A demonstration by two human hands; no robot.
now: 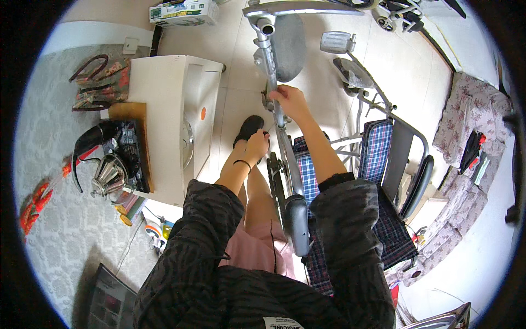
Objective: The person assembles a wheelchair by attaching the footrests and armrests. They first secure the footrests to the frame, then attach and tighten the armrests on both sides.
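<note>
A wheelchair with a silver-grey frame [279, 114] and a blue plaid seat [308, 175] stands in front of me, to the right of my legs. My right hand [291, 103] is closed round an upright tube of the frame, just below a grey oval pad [289, 48]. Lower and to the left, my left hand [257, 147] has its fingers curled together beside the wheel [275, 178]. What it holds, if anything, is hidden. A black padded armrest [297, 225] lies close to my right forearm.
The chair's far side has a footplate [336, 42] and another armrest [417, 186]. At left, a white cabinet [164, 109] carries a metal kettle [111, 174]. A flowered sofa [466, 203] stands at right. A cardboard box [183, 13] sits at the back left.
</note>
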